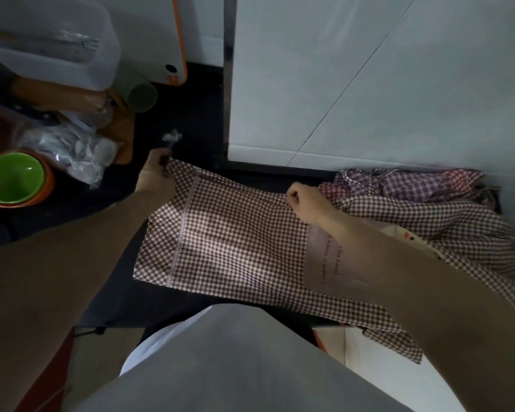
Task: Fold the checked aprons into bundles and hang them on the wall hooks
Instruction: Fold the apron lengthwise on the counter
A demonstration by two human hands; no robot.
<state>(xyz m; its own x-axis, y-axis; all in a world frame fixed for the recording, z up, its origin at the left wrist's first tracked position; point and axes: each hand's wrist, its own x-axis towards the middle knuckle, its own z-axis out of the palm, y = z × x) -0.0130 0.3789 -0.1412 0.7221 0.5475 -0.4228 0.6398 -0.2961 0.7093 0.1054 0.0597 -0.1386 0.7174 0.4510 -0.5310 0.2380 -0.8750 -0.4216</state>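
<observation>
A brown-and-white checked apron (pixel 238 245) lies spread flat on the dark counter (pixel 188 120), with a pale pocket bearing small text near its right side. My left hand (pixel 156 175) pinches the apron's far left corner. My right hand (pixel 306 202) pinches its far edge further right. A crumpled heap of other checked aprons (pixel 414 185), purple and reddish, lies against the white wall to the right. No wall hooks are in view.
A green bowl (pixel 12 178) nested in an orange one stands at the left edge. Crumpled plastic bags (pixel 72 153), a wooden board (pixel 122 129), a green cup (pixel 142 96) and a white container (pixel 51 40) crowd the back left. White tiled wall (pixel 369 78) rises behind.
</observation>
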